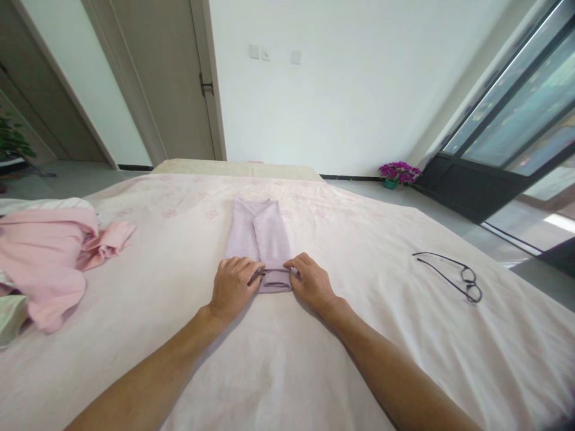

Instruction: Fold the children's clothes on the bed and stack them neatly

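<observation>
A light purple top (272, 230) lies flat in a narrow strip, its V-shaped neckline pointing away from me and its near end folded up. My left hand (234, 281) is closed on the left side of that folded end, thumb and fingers pinching the fabric. On the opposite side my right hand (311, 280) pinches the right edge of the same fold. Between the two hands a short folded flap of the fabric shows. Part of the lower garment is hidden under my left fingers.
A pale pink sheet (278, 371) covers the bed. Pink clothes (49, 245) lie heaped at the left. Black-framed glasses (469, 284) rest at the right. Beyond stand a door (166, 72), a white wall (350, 102) and a pot of purple flowers (399, 172).
</observation>
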A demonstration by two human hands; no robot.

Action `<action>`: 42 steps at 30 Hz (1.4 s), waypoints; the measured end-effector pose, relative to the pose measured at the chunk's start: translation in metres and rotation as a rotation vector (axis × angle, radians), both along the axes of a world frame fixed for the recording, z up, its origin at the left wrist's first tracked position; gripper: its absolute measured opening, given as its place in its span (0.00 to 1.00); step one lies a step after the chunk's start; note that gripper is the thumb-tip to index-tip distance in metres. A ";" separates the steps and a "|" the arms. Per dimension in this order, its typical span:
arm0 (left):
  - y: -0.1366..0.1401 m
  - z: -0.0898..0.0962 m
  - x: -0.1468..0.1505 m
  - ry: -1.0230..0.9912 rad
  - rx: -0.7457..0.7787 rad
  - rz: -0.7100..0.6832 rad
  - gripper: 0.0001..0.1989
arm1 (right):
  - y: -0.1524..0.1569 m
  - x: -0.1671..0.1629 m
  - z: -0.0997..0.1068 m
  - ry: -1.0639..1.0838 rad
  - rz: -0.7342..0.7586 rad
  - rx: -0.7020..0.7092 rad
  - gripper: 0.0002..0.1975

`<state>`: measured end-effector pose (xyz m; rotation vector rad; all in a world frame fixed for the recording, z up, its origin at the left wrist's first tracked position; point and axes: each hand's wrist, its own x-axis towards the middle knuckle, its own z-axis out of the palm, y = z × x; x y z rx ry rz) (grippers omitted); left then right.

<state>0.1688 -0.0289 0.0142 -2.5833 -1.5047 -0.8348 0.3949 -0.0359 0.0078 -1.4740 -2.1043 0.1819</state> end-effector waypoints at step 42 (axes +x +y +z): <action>0.017 0.019 0.010 0.036 0.000 -0.021 0.05 | 0.002 -0.003 0.003 0.021 0.047 0.008 0.05</action>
